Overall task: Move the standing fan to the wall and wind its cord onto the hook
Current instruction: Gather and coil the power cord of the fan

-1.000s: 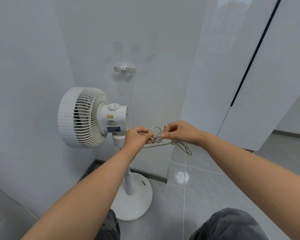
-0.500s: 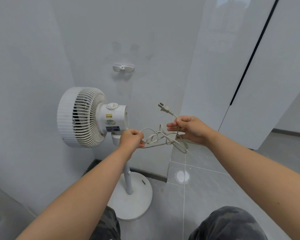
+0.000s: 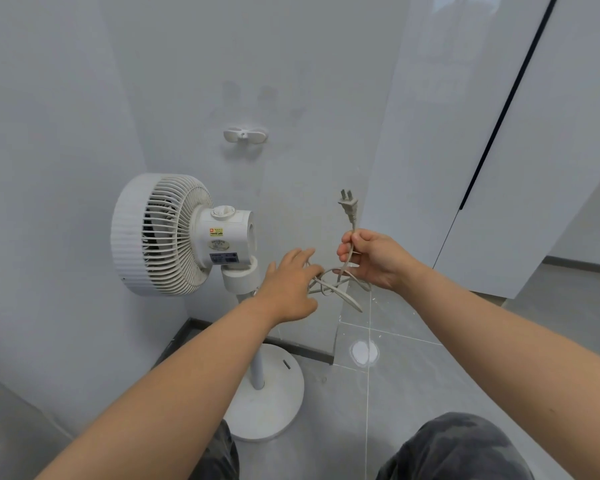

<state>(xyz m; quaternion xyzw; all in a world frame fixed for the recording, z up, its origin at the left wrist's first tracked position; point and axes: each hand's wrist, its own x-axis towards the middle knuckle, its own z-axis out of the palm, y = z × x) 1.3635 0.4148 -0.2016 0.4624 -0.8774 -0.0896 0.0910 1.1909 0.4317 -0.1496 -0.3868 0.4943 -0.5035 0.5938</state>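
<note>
Standing fan [image 3: 163, 233] sitting at wall, left of left hand [image 3: 288, 285]. Hook [image 3: 245, 135] above it hanging bare. Left hand just spreading open, letting cord [image 3: 333, 289] loops go. Right hand [image 3: 374, 259] gripping cord, plug [image 3: 349, 206] now poking up above it, winding probably coming next.

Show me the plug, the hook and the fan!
plug [image 3: 349, 206], head view, on its body below the prongs.
hook [image 3: 245, 134], head view, on its middle.
fan [image 3: 163, 233], head view, on its grille.
</note>
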